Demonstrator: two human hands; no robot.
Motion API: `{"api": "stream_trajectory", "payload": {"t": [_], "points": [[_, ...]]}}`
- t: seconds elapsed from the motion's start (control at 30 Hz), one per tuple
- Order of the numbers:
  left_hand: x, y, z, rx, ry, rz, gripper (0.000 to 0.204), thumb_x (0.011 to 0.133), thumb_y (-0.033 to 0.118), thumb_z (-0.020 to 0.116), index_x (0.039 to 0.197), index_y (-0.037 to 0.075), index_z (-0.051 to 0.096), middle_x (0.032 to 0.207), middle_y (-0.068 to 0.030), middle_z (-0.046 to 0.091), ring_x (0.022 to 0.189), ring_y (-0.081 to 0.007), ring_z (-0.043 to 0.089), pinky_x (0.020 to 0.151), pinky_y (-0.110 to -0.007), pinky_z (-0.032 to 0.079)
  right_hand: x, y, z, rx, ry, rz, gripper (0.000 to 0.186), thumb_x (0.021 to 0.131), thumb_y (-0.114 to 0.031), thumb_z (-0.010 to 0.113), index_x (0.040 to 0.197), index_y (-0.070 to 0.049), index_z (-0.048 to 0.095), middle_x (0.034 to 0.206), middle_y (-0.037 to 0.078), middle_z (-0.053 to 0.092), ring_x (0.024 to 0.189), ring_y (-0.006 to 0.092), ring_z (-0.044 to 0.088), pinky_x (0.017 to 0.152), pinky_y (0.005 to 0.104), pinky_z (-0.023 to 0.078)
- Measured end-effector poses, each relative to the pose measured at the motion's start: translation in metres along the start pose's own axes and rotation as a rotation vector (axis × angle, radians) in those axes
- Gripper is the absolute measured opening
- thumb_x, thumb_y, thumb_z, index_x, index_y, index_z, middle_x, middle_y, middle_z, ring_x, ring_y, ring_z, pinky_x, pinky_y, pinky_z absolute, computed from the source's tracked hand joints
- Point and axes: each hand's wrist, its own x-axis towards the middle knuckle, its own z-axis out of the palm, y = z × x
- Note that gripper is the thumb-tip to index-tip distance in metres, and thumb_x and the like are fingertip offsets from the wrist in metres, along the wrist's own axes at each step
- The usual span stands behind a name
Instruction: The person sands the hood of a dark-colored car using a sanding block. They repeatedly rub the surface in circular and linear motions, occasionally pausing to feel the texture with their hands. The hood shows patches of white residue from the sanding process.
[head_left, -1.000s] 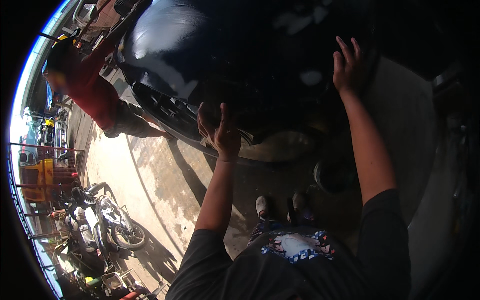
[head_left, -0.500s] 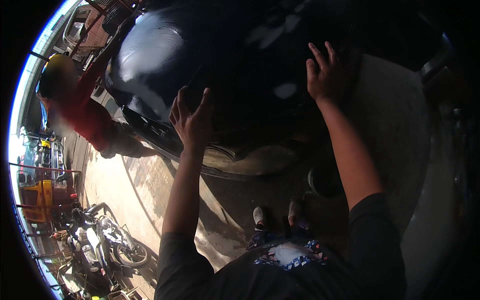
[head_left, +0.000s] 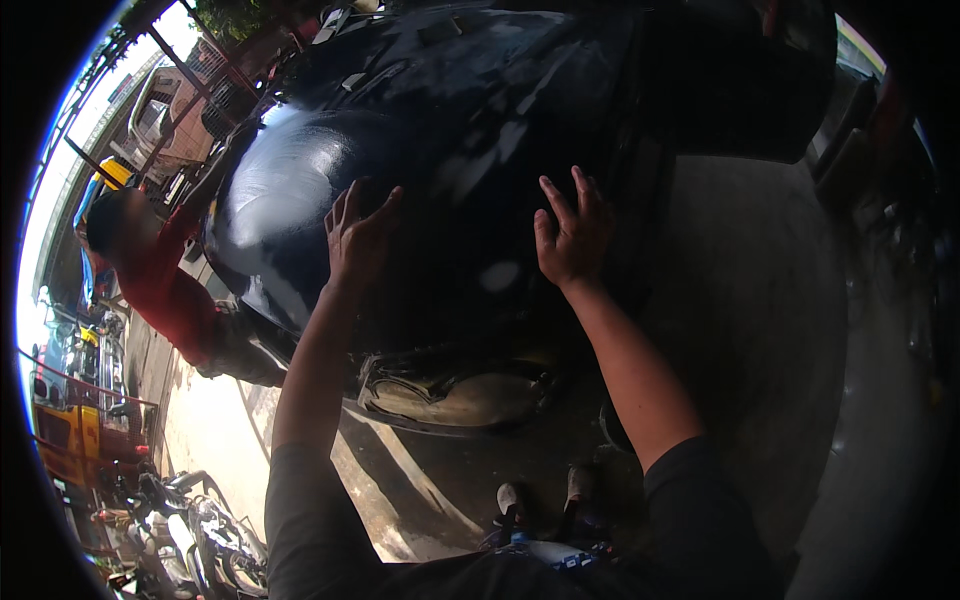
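The glossy black car body (head_left: 480, 130), curved and streaked with pale reflections, stands on the grey concrete floor (head_left: 760, 330), its lower edge and a dusty tan headlight housing (head_left: 455, 395) close above the floor's dark, shadowed middle. Both hands lie flat on the car's top surface, the left hand (head_left: 357, 238) near its shiny left shoulder and the right hand (head_left: 572, 235) near its right edge, fingers spread. Toward the floor's left edge the concrete turns sunlit, and parked motorcycles (head_left: 190, 525) stand at its lower left corner.
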Motion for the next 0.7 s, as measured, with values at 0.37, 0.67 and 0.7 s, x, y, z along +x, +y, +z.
{"api": "stream_trajectory", "payload": {"t": [0.37,0.67,0.7], "points": [[-0.13,0.006,-0.112,-0.058,-0.104,0.118,0.064,0.075,0.01,0.093,0.133,0.033,0.08,0.158,-0.0244,0.057,0.139,-0.0468,0.057,0.113,-0.053,0.047,0.003,-0.001,-0.004,0.046,-0.002,0.041,0.051,0.1,-0.04,0.059,0.147,-0.023,0.069,0.168,0.019,0.044,0.153,0.0444,0.044,0.124,0.0695,0.029],[0.123,0.042,0.056,-0.02,-0.124,0.168,0.056,0.094,0.019,0.077,0.147,0.037,0.072,0.161,-0.0242,0.052,0.145,-0.0433,0.051,0.119,-0.051,0.042,0.001,0.003,0.0,0.026,0.032,0.023,0.05,0.1,-0.04,0.061,0.147,-0.026,0.07,0.168,0.015,0.046,0.153,0.0421,0.045,0.122,0.0696,0.033],[0.104,0.044,0.042,-0.014,-0.049,0.214,0.056,0.094,0.019,0.077,0.147,0.038,0.072,0.161,-0.0239,0.052,0.144,-0.0432,0.051,0.118,-0.051,0.042,0.001,0.003,0.0,0.043,0.029,0.016,0.049,0.1,-0.04,0.061,0.147,-0.026,0.07,0.168,0.015,0.046,0.153,0.0421,0.045,0.122,0.0694,0.034]]}}
